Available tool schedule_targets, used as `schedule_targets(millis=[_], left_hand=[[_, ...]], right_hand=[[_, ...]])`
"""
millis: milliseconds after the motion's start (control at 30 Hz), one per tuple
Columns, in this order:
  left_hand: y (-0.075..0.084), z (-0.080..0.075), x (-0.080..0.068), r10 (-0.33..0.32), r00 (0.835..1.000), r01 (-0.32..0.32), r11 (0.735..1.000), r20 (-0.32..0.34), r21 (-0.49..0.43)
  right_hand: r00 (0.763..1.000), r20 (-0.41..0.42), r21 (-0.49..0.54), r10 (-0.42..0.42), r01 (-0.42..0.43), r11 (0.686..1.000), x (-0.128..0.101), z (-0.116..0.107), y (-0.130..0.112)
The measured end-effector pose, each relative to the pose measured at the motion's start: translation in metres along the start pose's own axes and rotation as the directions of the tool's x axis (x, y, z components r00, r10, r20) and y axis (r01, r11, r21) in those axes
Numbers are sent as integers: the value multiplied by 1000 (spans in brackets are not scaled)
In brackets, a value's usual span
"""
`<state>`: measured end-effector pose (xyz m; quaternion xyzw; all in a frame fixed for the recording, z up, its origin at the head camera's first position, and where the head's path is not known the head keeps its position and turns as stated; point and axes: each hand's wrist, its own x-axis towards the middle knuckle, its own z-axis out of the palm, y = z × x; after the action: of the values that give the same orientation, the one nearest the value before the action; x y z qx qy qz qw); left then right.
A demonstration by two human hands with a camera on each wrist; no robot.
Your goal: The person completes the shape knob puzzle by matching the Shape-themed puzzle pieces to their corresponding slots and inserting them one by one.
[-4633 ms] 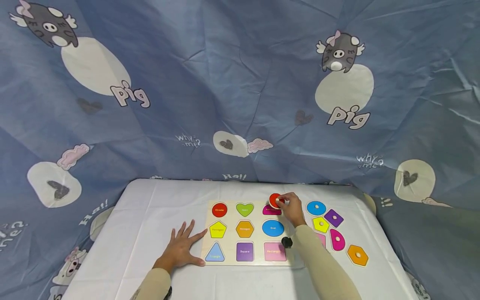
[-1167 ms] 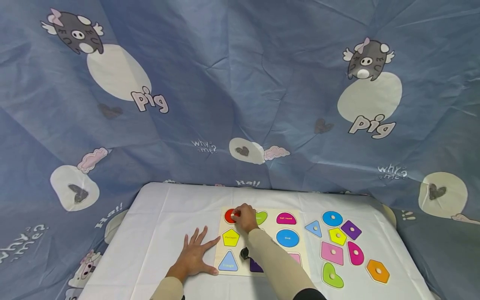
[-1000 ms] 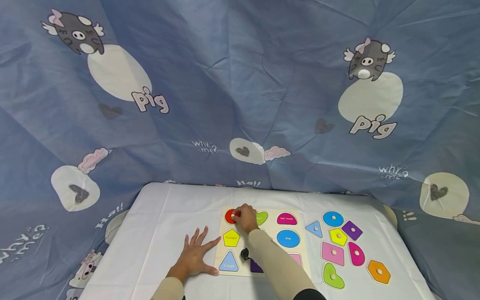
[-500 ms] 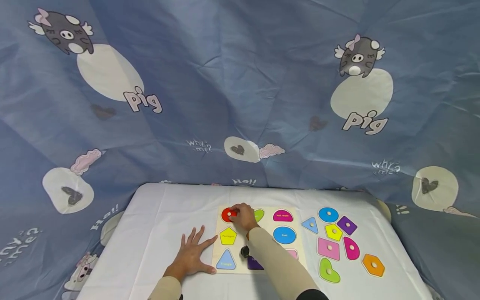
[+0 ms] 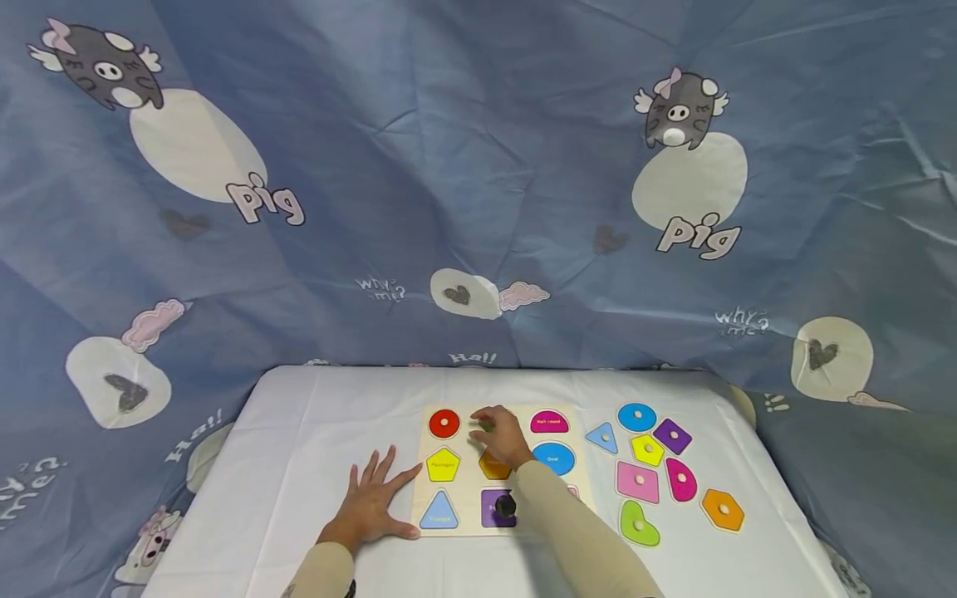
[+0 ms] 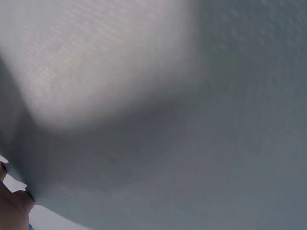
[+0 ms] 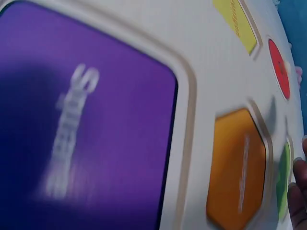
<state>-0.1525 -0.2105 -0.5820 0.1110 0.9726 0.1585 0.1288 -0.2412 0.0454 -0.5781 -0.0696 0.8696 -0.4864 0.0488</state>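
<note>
A wooden shape board lies on the white table. The red circle piece with its pale knob sits in the far left slot, also visible in the right wrist view as the red circle piece. My right hand hovers just right of it over the green heart slot, fingers relaxed and holding nothing. My left hand lies flat on the cloth, fingers spread, their tips at the board's left edge. The left wrist view shows only blurred white cloth.
Loose knobbed pieces lie right of the board: blue triangle, blue oval, purple square, yellow pentagon, pink rectangle, magenta half round, orange hexagon, green heart. A blue printed cloth hangs behind.
My right hand carried the red circle from the board's far right to its far left slot, let it go there and drew back to the right. The left hand stayed put.
</note>
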Motion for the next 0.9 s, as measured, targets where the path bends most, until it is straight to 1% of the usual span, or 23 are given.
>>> schedule_targets(millis=[67,200,333,500,633,733,900], left_hand=[[0,0,0,4,1000,-4,1000,-3,2],[0,-2,0,5,1000,-5,1000,-9,12],[1,-3,0,0,1000,0,1000,11,9],[0,-3,0,-8,1000,8,1000,29,4],[0,-2,1,-8,999,8,1000,40,-3],[-1,-1,2,-3,999,3,1000,34,-5],[-1,-2,3,3,999,-3,1000,36,-2]], right_hand=[[1000,-16,12,12,-12,1000,-3,-8,2],[997,-75,6,-11,12,1000,-9,-24,8],[990,-127,-3,-54,55,999,-16,-42,17],[984,-165,8,-65,67,998,-25,-59,28],[976,-218,10,-24,26,1000,-30,-69,36],[967,-253,38,25,-16,999,-34,-77,42],[959,-269,51,84,-73,996,-46,-93,48]])
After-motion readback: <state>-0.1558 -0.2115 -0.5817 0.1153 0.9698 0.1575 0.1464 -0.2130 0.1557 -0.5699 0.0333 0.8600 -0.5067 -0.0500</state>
